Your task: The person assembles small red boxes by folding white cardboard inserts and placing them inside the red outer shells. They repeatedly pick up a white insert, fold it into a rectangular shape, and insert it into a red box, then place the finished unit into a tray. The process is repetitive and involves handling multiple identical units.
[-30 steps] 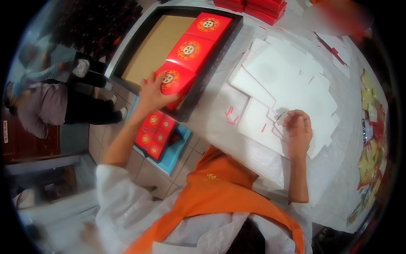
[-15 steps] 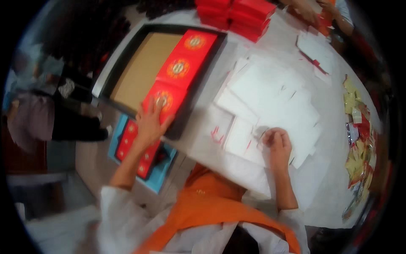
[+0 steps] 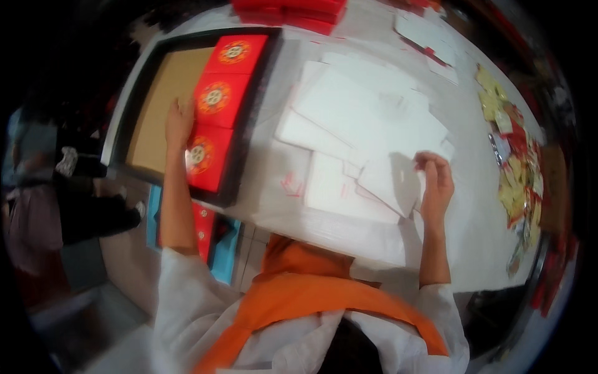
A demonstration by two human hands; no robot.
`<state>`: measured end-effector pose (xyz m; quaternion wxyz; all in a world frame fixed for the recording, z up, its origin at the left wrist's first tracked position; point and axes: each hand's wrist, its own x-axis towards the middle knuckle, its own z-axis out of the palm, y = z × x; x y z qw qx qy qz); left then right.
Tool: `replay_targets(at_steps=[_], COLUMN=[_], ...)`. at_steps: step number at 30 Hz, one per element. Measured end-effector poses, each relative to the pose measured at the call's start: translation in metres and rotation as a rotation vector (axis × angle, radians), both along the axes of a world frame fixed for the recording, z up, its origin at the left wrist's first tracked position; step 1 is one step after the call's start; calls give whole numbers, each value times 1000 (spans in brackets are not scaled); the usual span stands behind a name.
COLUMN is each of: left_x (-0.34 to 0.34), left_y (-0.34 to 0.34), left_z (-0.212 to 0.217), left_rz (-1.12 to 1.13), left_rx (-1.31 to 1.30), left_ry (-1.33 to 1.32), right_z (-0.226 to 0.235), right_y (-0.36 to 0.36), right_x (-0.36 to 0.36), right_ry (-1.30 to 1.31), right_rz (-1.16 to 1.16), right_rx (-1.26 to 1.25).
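Three red boxes with round gold-and-white emblems [image 3: 213,97] lie in a row along the right side of a dark-rimmed tray [image 3: 266,68]. My left hand [image 3: 179,126] reaches into the tray, fingers stretched out beside the left edge of the middle box. It grips nothing that I can see; whether it touches the box is unclear. Over the right part of a spread of flat white card sheets [image 3: 367,106] is my right hand [image 3: 437,181]. Its fingers are loosely bent and apart, with nothing visible between them, and its shadow falls on the cards.
Stacked red boxes [image 3: 293,15] stand at the table's far edge. More white pieces [image 3: 427,40] lie far right, and small yellow and red packets [image 3: 514,162] line the right edge. Below the tray sits a blue box [image 3: 224,252] holding red boxes. A person [image 3: 47,215] stands at left.
My left hand has moved from atop the nearest red box to the left side of the row, farther up the tray. My right hand's fingers have loosened. The whole view has shifted.
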<state>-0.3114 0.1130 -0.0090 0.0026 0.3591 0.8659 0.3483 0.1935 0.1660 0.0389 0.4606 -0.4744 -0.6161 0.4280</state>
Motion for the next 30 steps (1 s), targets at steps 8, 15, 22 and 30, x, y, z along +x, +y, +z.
replay_targets(at_steps=[8, 15, 22, 30], left_x=[40, 188, 199, 197], left_y=[20, 24, 38, 46], left_z=[-3, 50, -11, -31], left_rz=[-162, -578, -556, -532], left_rx=[-219, 75, 40, 246], left_ry=[182, 13, -34, -344], right_z=[-55, -55, -31, -22], right_y=[59, 68, 94, 93], right_x=[89, 90, 81, 79], right_ry=[-519, 40, 36, 32], right_rz=[-304, -169, -49, 54], right_rx=[80, -222, -309, -371])
